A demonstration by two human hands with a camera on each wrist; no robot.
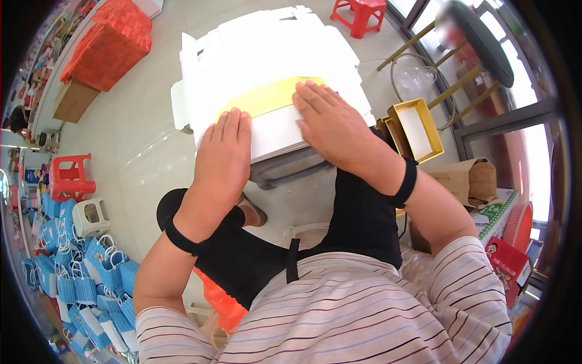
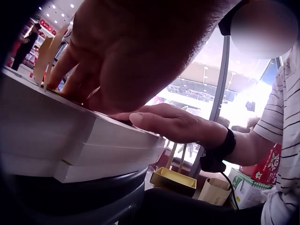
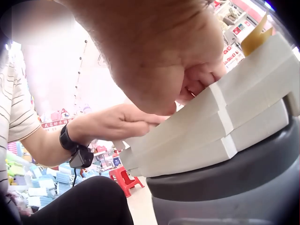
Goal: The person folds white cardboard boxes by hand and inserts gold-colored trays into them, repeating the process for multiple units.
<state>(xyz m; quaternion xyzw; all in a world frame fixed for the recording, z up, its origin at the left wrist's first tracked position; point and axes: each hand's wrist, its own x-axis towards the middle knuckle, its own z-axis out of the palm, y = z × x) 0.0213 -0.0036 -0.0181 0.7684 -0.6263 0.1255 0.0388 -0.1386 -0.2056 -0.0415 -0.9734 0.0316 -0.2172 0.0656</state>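
A yellow strip (image 1: 267, 100), thin like paper or card, lies across a stack of flat white card pieces (image 1: 260, 51). My left hand (image 1: 223, 151) rests on the stack, its straight fingers reaching the strip's left end. Palm down, my right hand (image 1: 333, 121) presses near the strip's right end with fingers extended. In the right wrist view a yellow end (image 3: 257, 38) of the strip sticks up off the stack's far side. The layered white edges (image 2: 70, 140) show in the left wrist view, above a dark grey support (image 2: 75, 199).
Blue striped bags (image 1: 91, 279) cover the floor at left, near a white stool (image 1: 91, 217) and a red stool (image 1: 73, 177). Gold-edged boxes (image 1: 438, 145) and a paper bag (image 1: 479, 182) stand at right. A black-topped stool (image 1: 485, 48) is by the glass door.
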